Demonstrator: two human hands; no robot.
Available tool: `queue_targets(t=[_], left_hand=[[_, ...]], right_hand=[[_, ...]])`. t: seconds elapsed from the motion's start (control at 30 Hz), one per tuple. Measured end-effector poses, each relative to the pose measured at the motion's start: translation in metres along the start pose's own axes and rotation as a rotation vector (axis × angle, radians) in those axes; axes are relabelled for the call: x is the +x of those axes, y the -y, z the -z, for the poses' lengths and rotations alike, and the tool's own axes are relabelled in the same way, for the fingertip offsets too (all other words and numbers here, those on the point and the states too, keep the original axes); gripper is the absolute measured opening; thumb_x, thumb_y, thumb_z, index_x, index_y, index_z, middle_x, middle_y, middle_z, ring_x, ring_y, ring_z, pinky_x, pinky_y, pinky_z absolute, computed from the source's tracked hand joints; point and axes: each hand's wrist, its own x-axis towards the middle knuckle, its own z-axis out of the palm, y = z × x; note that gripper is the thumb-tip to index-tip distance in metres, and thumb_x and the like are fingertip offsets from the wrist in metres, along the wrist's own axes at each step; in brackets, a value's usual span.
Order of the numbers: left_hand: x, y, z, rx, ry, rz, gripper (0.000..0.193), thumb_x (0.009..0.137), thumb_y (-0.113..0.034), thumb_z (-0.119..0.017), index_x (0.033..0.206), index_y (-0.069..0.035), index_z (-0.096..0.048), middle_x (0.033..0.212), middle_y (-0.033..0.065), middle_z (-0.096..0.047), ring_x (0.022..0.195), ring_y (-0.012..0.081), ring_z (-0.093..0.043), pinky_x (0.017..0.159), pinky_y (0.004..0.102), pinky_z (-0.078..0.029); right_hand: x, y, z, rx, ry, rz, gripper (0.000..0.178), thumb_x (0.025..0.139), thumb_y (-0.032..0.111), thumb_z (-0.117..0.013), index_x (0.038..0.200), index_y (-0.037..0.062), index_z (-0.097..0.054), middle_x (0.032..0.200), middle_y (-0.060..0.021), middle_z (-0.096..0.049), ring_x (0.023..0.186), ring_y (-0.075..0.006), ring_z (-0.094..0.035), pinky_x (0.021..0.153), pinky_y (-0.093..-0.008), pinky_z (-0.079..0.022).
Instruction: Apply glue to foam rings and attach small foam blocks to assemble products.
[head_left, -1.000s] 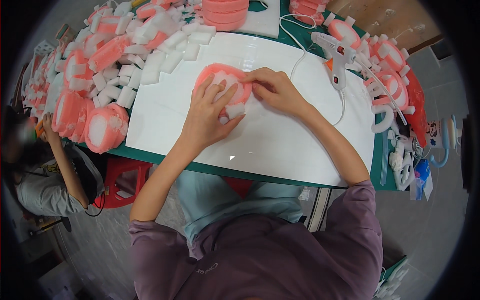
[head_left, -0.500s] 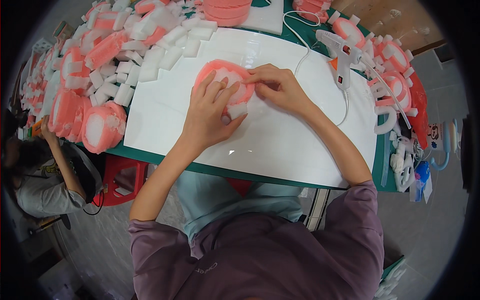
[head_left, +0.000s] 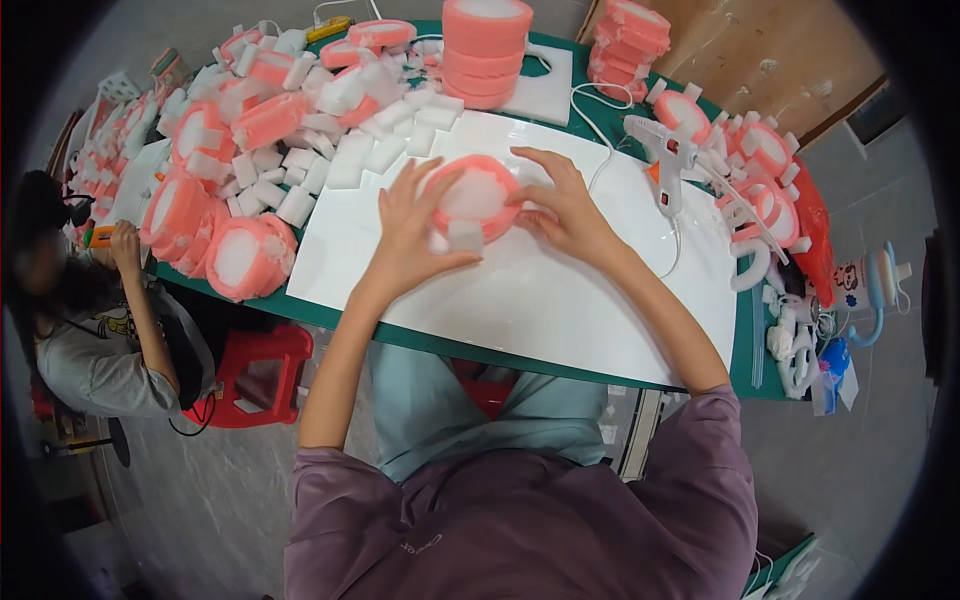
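Note:
A round foam piece [head_left: 475,195], with a pink rim around a white middle, lies on the white board [head_left: 440,310]. A small white foam block [head_left: 466,236] sits at its near edge. My left hand [head_left: 412,225] spans the piece from the left, fingers spread over the rim and thumb by the block. From the right, my right hand [head_left: 562,208] holds the rim between thumb and bent fingers, with the index finger raised off it. The undersides of the fingers are partly hidden.
White foam blocks [head_left: 295,205] and pink foam pieces heap up at the left. A pink stack [head_left: 487,65] stands at the back. A glue gun [head_left: 662,150] with its cord lies to the right, near more foam pieces [head_left: 770,200]. Another person [head_left: 100,340] sits at the left.
The view has shifted, so more of the table's back shows. My left fingers have moved off the middle of the foam piece to its left side. My right index finger has lifted from the rim.

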Motion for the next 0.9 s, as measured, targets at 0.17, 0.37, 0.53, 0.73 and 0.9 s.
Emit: queue_targets(t=[0.17,0.37,0.53,0.73,0.9], left_hand=[[-0.023,0.023,0.016,-0.213,0.033,0.269,0.051,0.067,-0.01,-0.068,0.115,-0.01,-0.049,0.102,0.0092,-0.054,0.092,0.0196,-0.052,0.081,0.0298,-0.042],[-0.043,0.025,0.005,-0.556,0.028,0.323,0.034,0.084,-0.012,-0.051,0.116,-0.001,-0.046,0.092,0.0118,-0.06,0.084,0.0151,-0.057,0.077,0.0265,-0.043],[-0.041,0.013,0.011,-0.552,-0.079,0.35,0.046,0.083,-0.022,-0.053,0.121,-0.001,-0.039,0.1,0.0192,-0.058,0.095,0.0239,-0.056,0.081,0.0284,-0.042],[-0.02,-0.013,0.006,-0.246,0.022,0.381,0.067,0.07,-0.029,-0.066,0.125,-0.005,-0.035,0.081,0.0159,-0.057,0.076,0.0219,-0.055,0.07,0.0285,-0.043],[0.003,-0.006,0.006,-0.253,0.108,0.372,0.074,0.063,-0.031,-0.071,0.124,-0.007,-0.035,0.067,0.0126,-0.053,0.063,0.0207,-0.051,0.06,0.0309,-0.043]], right_hand=[[-0.016,0.041,0.002,-0.019,-0.002,0.026,0.023,0.061,0.008,-0.068,0.082,0.0072,-0.056,0.112,-0.0115,-0.046,0.104,-0.0279,-0.042,0.084,-0.0366,-0.035],[-0.028,0.081,-0.032,0.19,0.056,0.006,0.024,0.067,0.012,-0.067,0.084,0.0035,-0.054,0.096,-0.0121,-0.049,0.089,-0.028,-0.047,0.076,-0.0351,-0.038],[-0.027,0.073,0.007,0.191,0.117,-0.019,0.035,0.068,0.01,-0.066,0.102,0.0086,-0.055,0.117,-0.012,-0.045,0.106,-0.0309,-0.044,0.088,-0.0367,-0.038],[-0.048,0.038,0.015,0.246,0.241,-0.166,0.034,0.066,0.003,-0.063,0.099,0.0068,-0.055,0.113,-0.0126,-0.047,0.103,-0.0293,-0.045,0.084,-0.035,-0.041],[-0.041,0.05,-0.003,0.069,0.109,-0.083,0.035,0.063,0.006,-0.067,0.097,0.0067,-0.057,0.109,-0.0117,-0.048,0.098,-0.0269,-0.048,0.079,-0.0332,-0.044]])
